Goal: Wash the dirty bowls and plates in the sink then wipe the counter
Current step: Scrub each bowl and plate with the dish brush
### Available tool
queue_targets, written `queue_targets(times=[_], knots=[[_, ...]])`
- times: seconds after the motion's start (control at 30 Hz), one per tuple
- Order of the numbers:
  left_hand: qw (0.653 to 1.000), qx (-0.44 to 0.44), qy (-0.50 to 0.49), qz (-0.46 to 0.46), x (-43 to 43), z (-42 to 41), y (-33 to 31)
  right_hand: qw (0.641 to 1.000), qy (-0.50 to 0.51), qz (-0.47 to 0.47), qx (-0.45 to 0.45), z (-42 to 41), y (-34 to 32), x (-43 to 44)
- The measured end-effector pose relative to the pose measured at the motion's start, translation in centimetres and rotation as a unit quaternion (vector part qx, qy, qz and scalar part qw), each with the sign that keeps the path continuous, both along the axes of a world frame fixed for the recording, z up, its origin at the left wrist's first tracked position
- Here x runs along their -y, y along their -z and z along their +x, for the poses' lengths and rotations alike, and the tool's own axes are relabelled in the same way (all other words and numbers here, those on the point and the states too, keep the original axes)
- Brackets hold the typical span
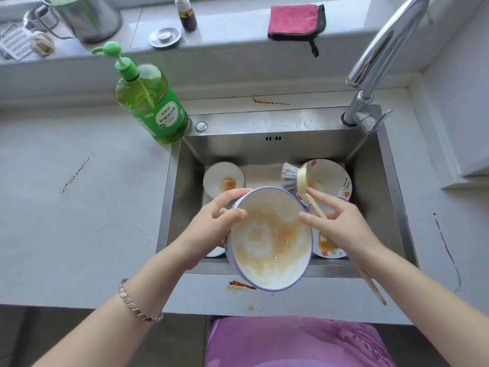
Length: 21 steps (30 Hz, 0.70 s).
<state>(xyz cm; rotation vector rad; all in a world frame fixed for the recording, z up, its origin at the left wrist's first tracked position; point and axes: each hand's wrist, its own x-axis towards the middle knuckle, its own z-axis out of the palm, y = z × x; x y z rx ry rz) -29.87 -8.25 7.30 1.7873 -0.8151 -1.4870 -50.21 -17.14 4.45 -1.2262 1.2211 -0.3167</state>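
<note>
A white bowl with a blue rim [270, 239], smeared brown inside, is tilted over the front of the steel sink [185, 160]. My left hand [214, 226] grips its left rim, thumb inside. My right hand [341, 226] holds the wooden handle of a dish brush [295, 177], whose grey bristles are raised just beyond the bowl's far rim. In the sink lie a small white dish with an orange stain [223, 178], a patterned plate [330, 178] at the back right and another stained patterned plate [329, 249] under my right hand.
A green dish soap pump bottle [152, 102] stands at the sink's back left corner. The faucet [383, 54] arches over the right side. A pink cloth [295, 21], a metal pot [84, 17] and a small dark bottle [187, 14] sit on the sill. Brown stains [240, 285] mark the grey counter's front edge.
</note>
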Motion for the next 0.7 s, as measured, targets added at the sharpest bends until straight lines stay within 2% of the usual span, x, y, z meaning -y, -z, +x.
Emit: queue_targets(times=[0.13, 0.23, 0.47, 0.57, 0.63, 0.7], knots=[[0.998, 0.023, 0.055, -0.016, 1.0, 0.6, -0.3, 0.999, -0.025, 0.032, 0.021, 0.3, 0.8, -0.5], [0.997, 0.028, 0.058, -0.034, 1.8, 0.9, -0.3, 0.999, 0.016, 0.038, 0.027, 0.7, 1.0, -0.7], [0.986, -0.046, -0.124, -0.102, -0.4, 0.6, 1.5, 0.986, 0.139, 0.087, 0.030, 0.7, 1.4, -1.2], [0.979, -0.077, -0.147, -0.121, -2.2, -2.6, 3.1, 0.982, 0.168, 0.084, 0.026, 1.2, 1.2, -1.4], [0.971, -0.061, -0.178, -0.148, -2.7, -5.0, 3.9, 0.979, 0.181, 0.093, 0.028, 1.8, 1.1, -1.6], [0.950, -0.028, -0.256, -0.180, -2.6, -6.5, 4.3, 0.975, 0.193, 0.104, 0.040, 2.5, 0.8, -2.1]])
